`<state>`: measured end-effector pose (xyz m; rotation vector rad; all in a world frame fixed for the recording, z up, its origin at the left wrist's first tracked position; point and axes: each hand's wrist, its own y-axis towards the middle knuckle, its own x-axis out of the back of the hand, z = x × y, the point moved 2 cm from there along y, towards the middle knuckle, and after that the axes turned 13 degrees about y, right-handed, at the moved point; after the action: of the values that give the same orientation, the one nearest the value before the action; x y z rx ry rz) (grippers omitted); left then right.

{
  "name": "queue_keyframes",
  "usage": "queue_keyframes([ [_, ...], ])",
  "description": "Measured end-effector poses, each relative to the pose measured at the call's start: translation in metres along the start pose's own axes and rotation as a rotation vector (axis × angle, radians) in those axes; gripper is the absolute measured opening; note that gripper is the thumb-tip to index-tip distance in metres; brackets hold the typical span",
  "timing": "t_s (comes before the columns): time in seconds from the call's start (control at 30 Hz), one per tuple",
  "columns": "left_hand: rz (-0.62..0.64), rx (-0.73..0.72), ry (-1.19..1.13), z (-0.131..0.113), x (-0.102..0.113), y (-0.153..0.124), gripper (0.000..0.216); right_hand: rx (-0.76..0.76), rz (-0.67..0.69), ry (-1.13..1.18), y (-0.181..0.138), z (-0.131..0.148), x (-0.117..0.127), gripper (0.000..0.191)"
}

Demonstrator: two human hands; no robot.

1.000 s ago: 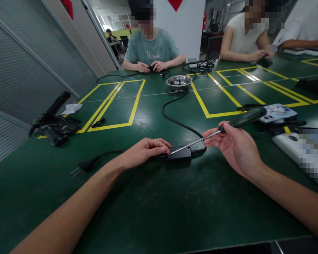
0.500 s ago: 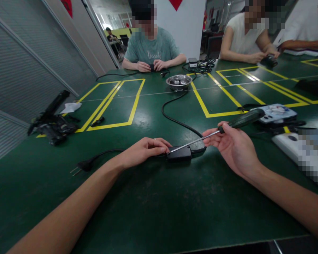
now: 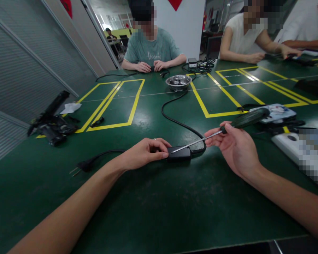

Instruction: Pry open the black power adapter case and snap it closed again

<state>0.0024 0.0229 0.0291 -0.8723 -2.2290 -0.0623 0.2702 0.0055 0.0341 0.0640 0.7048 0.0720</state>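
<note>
Taking the black box as the clock's centre, a jumble of dark gear lies between nine and ten on the worktop, well apart from the work, and the two-pin plug rests unplugged at nine. The left hand pinches the box's near-nine end between thumb and bunched fingers, probably to stop it sliding or turning under the tool. The box lies flat on the worktop between the hands, so the surface seems to take any push from above. The metal bowl stands at twelve with small dark bits inside. The screwdriver slants down from two o'clock, its tip at the box; the right hand pinches it around the neck of the handle, a light grip that likely favours aim over force. Compared with half a second ago, the left thumb lies slightly lower, the screwdriver's tip sits a little further in from the box's left end, and, far off between one and two, a co-worker's arm now stretches out towards dark items
</note>
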Motion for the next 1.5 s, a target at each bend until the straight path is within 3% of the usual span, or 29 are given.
queue_keyframes([
  [0.5,-0.008,0.026,-0.025,-0.006,-0.004,0.000,0.022,0.104,0.204,-0.122,-0.012,0.003,-0.011,0.009],
  [0.7,-0.020,0.040,0.032,-0.008,-0.004,0.000,0.022,0.207,0.080,-0.455,-0.010,0.013,-0.011,0.008],
  [0.93,0.005,0.038,0.074,-0.011,-0.004,-0.001,0.026,0.093,0.145,-0.194,-0.004,0.005,-0.010,0.015],
  [1.1,-0.050,0.040,0.157,-0.015,-0.009,-0.004,0.020,0.261,-0.108,-0.252,0.013,0.040,-0.001,0.014],
  [1.17,-0.139,0.007,0.296,-0.021,-0.017,-0.004,0.018,0.285,-0.200,-0.396,0.024,0.054,0.013,0.018],
  [1.23,-0.230,-0.068,0.493,-0.030,-0.028,-0.001,0.026,0.251,-0.234,-0.680,0.031,0.057,0.026,0.026],
  [1.3,-0.270,-0.147,0.662,-0.038,-0.041,0.003,0.042,0.215,-0.190,-1.028,0.035,0.047,0.035,0.029],
  [1.4,-0.271,-0.201,0.792,-0.043,-0.054,0.010,0.043,0.124,-0.055,-1.507,0.034,0.019,0.040,0.030],
  [1.5,-0.279,-0.199,0.835,-0.037,-0.047,0.011,0.042,0.057,-0.016,-1.727,0.036,-0.001,0.037,0.039],
])
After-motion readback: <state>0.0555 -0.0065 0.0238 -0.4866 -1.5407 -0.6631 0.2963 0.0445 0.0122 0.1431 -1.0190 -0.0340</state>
